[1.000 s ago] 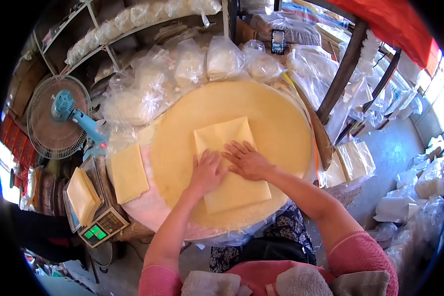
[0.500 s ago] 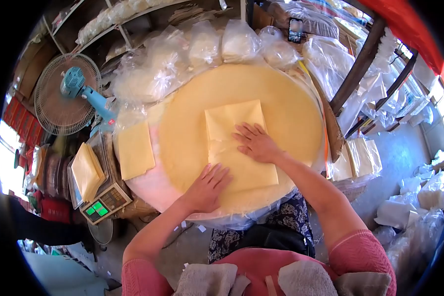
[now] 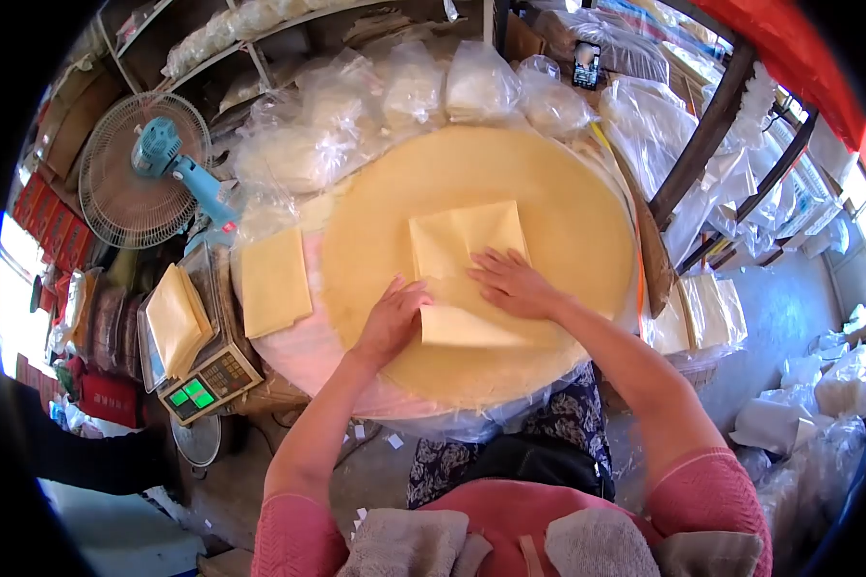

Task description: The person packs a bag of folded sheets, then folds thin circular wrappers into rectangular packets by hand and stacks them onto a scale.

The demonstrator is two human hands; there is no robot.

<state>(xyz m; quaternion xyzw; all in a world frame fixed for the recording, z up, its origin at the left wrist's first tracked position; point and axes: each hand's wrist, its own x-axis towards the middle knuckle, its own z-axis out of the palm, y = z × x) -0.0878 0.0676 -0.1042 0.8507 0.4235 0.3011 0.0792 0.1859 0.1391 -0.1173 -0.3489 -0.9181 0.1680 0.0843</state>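
A folded yellow sheet (image 3: 462, 240) lies on a large round stack of thin yellow sheets (image 3: 385, 207). Its near edge is turned up and folded over, forming a pale flap (image 3: 471, 329). My left hand (image 3: 392, 315) is at the flap's left end, its fingers closed on the edge of the sheet. Spread flat, my right hand (image 3: 518, 284) rests on the sheet's right part, just above the flap. To the left of the round stack lies a rectangular folded yellow pile (image 3: 276, 283).
A scale (image 3: 216, 383) with folded yellow sheets (image 3: 177, 322) on it stands at the left, near a blue fan (image 3: 159, 149). Filled plastic bags (image 3: 414, 91) line the far side. A phone (image 3: 587, 65) is behind them, and a dark post (image 3: 707, 130) rises at the right.
The sheet's near edge, flat before, is now folded up away from my body. My left hand has moved up to its left end and closed. The camera view has shifted.
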